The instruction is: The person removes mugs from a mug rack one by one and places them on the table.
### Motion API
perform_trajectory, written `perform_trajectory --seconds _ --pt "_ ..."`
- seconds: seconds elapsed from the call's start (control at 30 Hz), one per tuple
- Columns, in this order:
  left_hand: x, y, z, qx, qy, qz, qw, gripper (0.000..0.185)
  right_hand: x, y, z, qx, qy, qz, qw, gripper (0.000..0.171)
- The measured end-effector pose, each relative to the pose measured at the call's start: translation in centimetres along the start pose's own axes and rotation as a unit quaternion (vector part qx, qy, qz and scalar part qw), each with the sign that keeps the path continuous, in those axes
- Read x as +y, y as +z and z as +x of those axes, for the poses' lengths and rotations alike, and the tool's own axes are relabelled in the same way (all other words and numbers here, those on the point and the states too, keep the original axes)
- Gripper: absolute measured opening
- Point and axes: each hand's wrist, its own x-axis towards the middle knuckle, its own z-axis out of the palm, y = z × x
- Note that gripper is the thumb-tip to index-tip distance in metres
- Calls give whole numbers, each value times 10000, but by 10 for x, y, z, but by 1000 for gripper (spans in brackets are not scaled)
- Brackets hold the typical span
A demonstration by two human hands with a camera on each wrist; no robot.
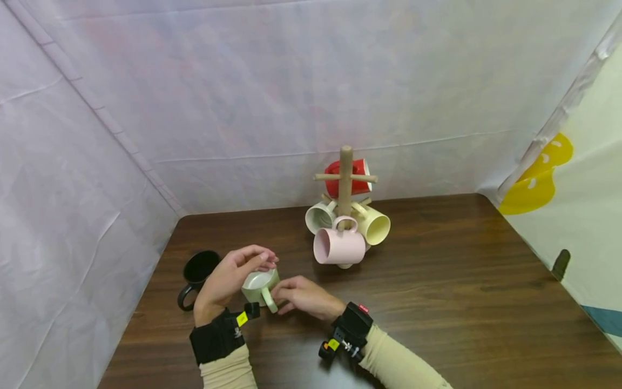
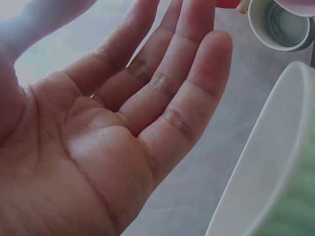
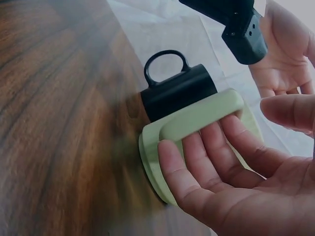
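A pale green mug (image 1: 259, 286) is seen low and left of centre in the head view, on the dark wooden counter (image 1: 437, 302), caught between both hands. The right hand (image 1: 301, 296) is brought in from the right: in the right wrist view its fingers (image 3: 206, 157) are laid against the handle and side of the mug, loosely curved, with the thumb apart, so a closed grip is not shown. It looks as though the mug is being steadied by its handle side. The left hand (image 1: 233, 275) is arched over the mug's rim from the left; in the left wrist view the palm is spread and the fingers (image 2: 162, 88) are held nearly straight, nothing clasped, the green rim just beside them.

Just left of the green mug, a black mug (image 1: 196, 273) is stood upright, its handle turned toward the lower left. At the centre of the frame a wooden mug tree (image 1: 345, 183) is loaded: a red mug (image 1: 347, 178) high up, a white mug (image 1: 319, 217), a yellow mug (image 1: 374, 226) and a pink mug (image 1: 338, 246) hung by their handles, which keeps them off the counter.
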Motion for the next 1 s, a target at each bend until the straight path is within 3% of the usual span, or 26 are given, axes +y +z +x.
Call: perform_trajectory --seconds 0.5,0.73,1.0 --pt "2 8 4 -109 55 19 9999 32 -9 -16 -14 -14 -142 -384 9992 28" --pt "4 12 6 -201 138 325 9992 33 -23 -21 -27 -15 -559 -1503 9871 23" --pt "8 16 9 -330 60 363 9988 34 -38 -38 -42 10 -858 -1654 9825 21"
